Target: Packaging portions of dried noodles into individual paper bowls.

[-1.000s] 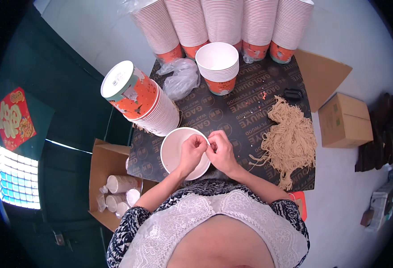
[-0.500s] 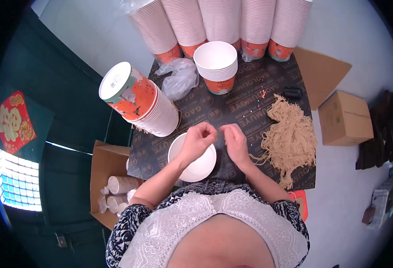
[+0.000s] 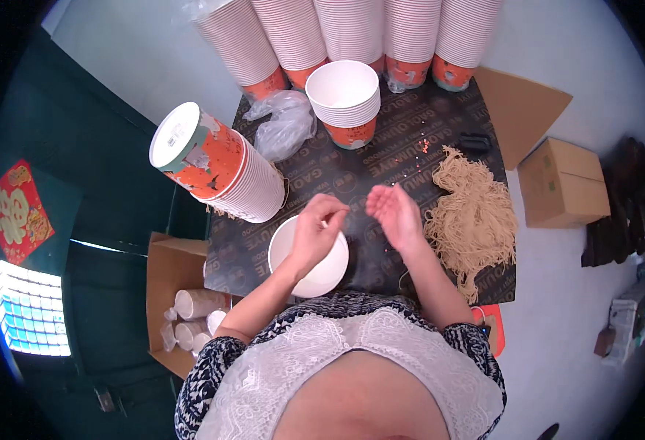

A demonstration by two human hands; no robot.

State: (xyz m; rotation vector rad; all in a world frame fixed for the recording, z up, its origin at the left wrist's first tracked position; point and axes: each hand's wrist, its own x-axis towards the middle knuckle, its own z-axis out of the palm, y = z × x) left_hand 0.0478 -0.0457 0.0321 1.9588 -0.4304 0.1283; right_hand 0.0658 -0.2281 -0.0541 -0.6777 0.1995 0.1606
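Over the white paper tub (image 3: pixel 330 273), my left hand (image 3: pixel 317 229) is closed in a pinch, thumb against fingertips. Whatever it holds, if anything, is too small to make out. My right hand (image 3: pixel 397 218) sits a short way to the right, fingers stretched out and the palm partly showing, with nothing visible in it. To the right of that hand lies a loose heap of tan string (image 3: pixel 476 220). A few tiny red and pale bits (image 3: pixel 423 149) are scattered on the dark printed tabletop (image 3: pixel 352 172) beyond the hands.
Upside-down orange paper tubs (image 3: pixel 220 165) stand stacked at the left. Upright tubs (image 3: pixel 348 117) are nested at centre back, beside a crumpled plastic bag (image 3: pixel 282 128). Tall tub stacks (image 3: pixel 355 33) line the back. Cartons (image 3: pixel 566 183) flank the table; a small black object (image 3: pixel 475 142) lies at right.
My right hand has opened from curled to stretched fingers and turned its palm into view. My left hand stays pinched over the tub. The whole view has shifted slightly.
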